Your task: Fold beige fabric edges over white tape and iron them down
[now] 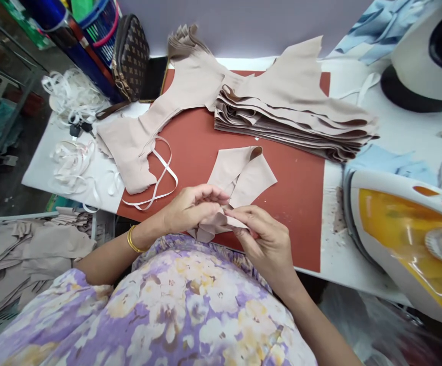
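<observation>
In the lower middle of the frame, two bare hands are at one beige cloth piece (243, 175). This piece lies partly on the red-brown mat (297, 203), and its near end comes down between the hands, at the mat's front edge. The right hand (264, 236) has its thumb and fingers clamped on a fold of this near end. The left hand (192, 206) is at the same fold from the other side, its fingers bent; I cannot tell if its fingertips are closed on the cloth.

Above the piece, a thick stack of beige cloth (289, 112) lies at the upper middle. A long beige cloth (190, 84) extends to the left from it, and a white ribbon (172, 175) makes loops near its lower end. At the upper left there are a brown patterned pouch (132, 58) and a dark flat object (154, 79) beside it. An iron (407, 234) with a yellow body is at the right side, and a white basket (104, 223) with beige cloths is at the lower left.
</observation>
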`<state>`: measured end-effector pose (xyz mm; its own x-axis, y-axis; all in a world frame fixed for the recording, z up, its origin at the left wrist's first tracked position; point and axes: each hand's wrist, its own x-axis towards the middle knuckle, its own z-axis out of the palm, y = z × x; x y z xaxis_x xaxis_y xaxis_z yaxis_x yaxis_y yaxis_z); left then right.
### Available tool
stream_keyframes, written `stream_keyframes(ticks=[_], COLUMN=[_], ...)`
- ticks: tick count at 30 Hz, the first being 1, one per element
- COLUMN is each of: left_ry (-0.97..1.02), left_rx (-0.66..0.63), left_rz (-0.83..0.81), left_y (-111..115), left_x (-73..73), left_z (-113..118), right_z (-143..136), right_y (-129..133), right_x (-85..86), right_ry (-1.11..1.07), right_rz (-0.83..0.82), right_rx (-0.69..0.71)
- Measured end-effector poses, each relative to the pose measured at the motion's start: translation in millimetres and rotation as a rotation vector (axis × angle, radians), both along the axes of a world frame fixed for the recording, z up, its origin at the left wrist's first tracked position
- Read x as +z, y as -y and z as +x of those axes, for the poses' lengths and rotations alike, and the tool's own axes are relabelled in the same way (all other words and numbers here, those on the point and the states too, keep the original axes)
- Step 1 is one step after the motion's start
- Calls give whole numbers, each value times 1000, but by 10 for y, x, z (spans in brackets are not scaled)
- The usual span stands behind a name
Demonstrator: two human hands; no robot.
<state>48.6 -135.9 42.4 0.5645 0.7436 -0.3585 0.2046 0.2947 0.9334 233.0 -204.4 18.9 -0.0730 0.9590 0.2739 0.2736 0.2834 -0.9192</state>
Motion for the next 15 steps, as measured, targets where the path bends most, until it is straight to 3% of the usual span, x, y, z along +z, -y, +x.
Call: stream_keyframes(ticks=[3, 6, 9, 15], left_ry=[-6, -29, -40, -180], left_rx=[-181, -263, -224, -27], left_rz=[57, -89, -191, -85], left_y=[111, 170, 177, 72], left_x=[-24, -112, -222, -341], left_z=[48, 108, 164, 264], right_z=[10, 12, 34, 186], right_y=[98, 174, 209, 16], right_x=[21, -16, -86, -198], right_ry=[-205, -303, -217, 32], right_rz=[-332, -505, -452, -300], right_rx=[-106, -166, -165, -142])
